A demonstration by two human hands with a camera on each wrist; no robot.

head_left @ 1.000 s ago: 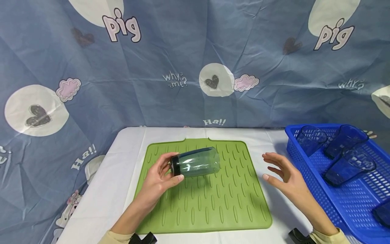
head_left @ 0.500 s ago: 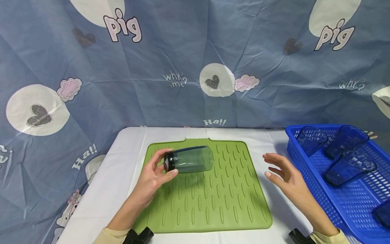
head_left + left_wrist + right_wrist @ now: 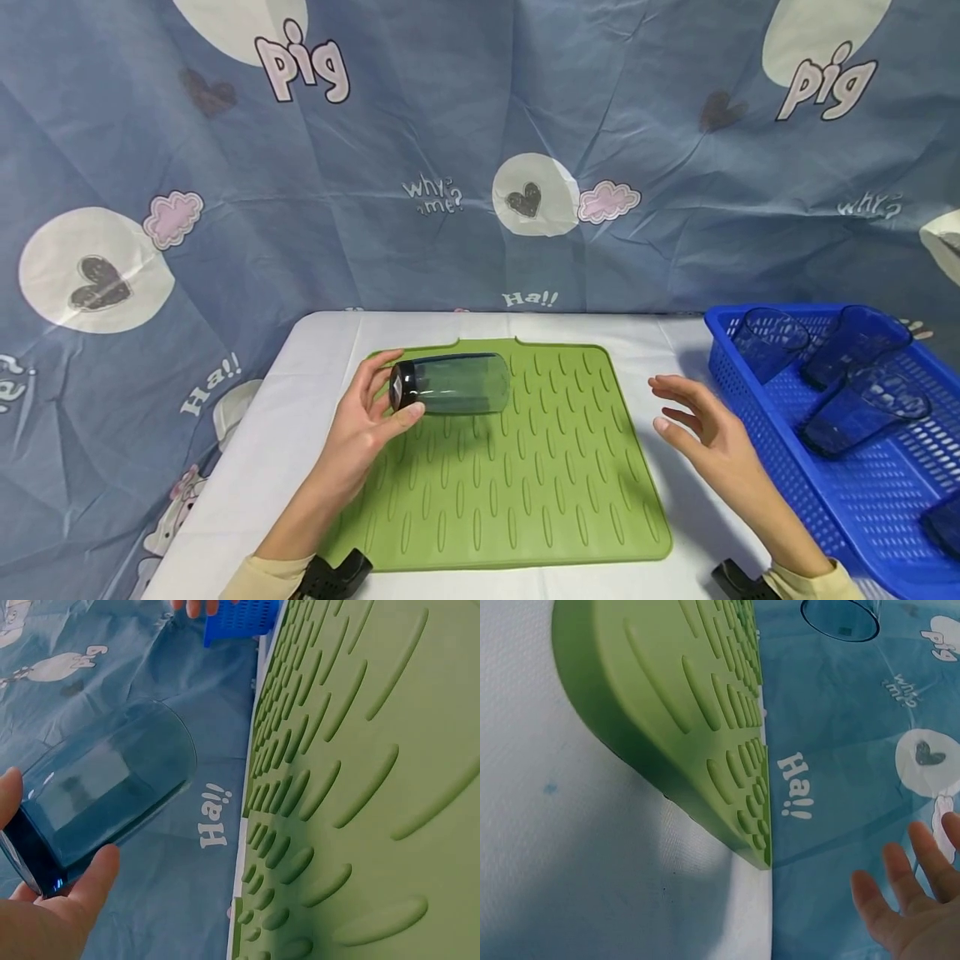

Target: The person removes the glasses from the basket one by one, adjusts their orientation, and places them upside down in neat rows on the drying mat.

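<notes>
A clear blue-tinted drinking glass [image 3: 461,384] lies sideways in the air above the green ridged mat [image 3: 525,500], its mouth pointing right. My left hand [image 3: 358,425] grips it round the thick dark base, thumb on the near side and fingers on the far side. In the left wrist view the glass [image 3: 112,780] hangs apart from the mat, with thumb and fingers at its base. My right hand [image 3: 708,437] hovers between the mat and the blue basket, fingers relaxed and holding nothing. The right wrist view shows its spread fingers [image 3: 907,877] and the rim of the glass [image 3: 844,622].
To the right stands a blue perforated plastic basket [image 3: 795,492] with several tinted glasses [image 3: 862,408] leaning in it. A white cloth [image 3: 292,417] covers the table under the mat. Behind hangs a blue printed curtain [image 3: 420,250].
My left hand has carried the glass leftward and slightly toward the back, turning it nearly level. The right hand has stayed almost still.
</notes>
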